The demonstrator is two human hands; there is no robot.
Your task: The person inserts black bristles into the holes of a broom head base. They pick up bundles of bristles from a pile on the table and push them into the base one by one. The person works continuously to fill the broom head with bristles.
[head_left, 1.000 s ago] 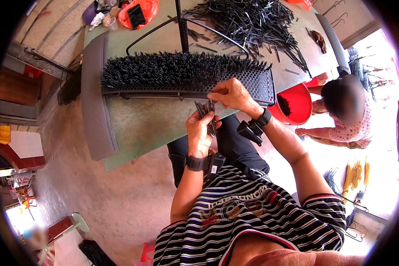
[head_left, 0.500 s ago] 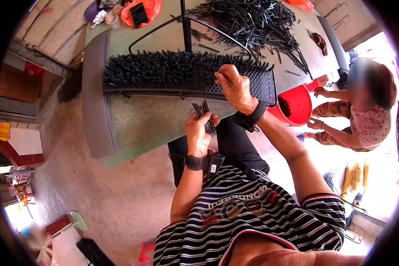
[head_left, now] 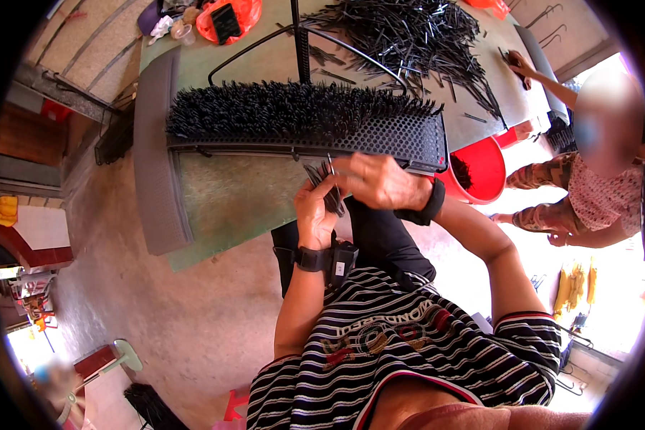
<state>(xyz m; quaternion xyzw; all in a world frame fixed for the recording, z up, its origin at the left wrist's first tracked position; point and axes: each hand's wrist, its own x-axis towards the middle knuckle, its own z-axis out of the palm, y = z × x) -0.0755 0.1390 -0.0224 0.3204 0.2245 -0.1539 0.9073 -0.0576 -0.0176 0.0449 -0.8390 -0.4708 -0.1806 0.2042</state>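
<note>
My left hand [head_left: 314, 216] is closed round a small bundle of thin black strips [head_left: 332, 201], held upright just in front of the table's near edge. My right hand [head_left: 383, 183] reaches across to the top of that bundle, its fingers pinched at a strip there; the fingertips are partly hidden. Just beyond both hands lies a long black perforated panel [head_left: 412, 142] in a frame. Black strips [head_left: 251, 111] stand packed like bristles over its left and far parts, while holes show bare at its right and near side.
A big heap of loose black strips [head_left: 416, 36] lies at the back of the green table [head_left: 226, 193]. Behind the panel rises a black metal stand [head_left: 302, 54]. A red bucket [head_left: 494, 161] stands to the right, near another person [head_left: 602, 193]. A phone [head_left: 225, 25] rests on an orange bag.
My right hand has moved from above the panel's right part, back and left to the bundle in my left hand. The person at right has stretched an arm onto the table.
</note>
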